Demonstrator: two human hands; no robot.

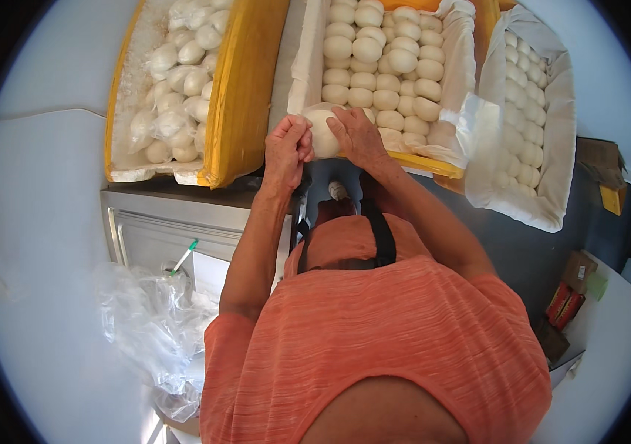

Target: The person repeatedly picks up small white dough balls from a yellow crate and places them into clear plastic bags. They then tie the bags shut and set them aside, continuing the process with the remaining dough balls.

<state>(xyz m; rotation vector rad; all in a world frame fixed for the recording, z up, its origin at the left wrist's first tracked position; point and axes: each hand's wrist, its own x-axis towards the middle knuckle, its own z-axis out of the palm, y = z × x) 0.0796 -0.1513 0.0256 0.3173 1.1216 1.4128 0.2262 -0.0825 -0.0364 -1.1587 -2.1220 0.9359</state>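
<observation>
Between my two hands, at the near edge of the middle box, is a round white bun in a clear plastic bag (324, 133). My left hand (288, 152) is closed, its fingers pinched on the bag's left side. From the right, my right hand (360, 137) grips it with thumb and fingers. Just beyond, the middle box (403, 160), yellow and lined with white cloth, holds rows of round white buns (386, 100) in stacked layers. To the left stands a yellow foam-lined box (245, 96) with bagged buns (179, 89) inside.
A third box, cloth-lined (552, 200), with more buns stands at the right. Left of me, loose clear plastic bags (156, 333) and a green-capped pen (184, 257) lie by a metal cabinet (171, 211). Small red boxes (565, 305) and cartons are at the lower right.
</observation>
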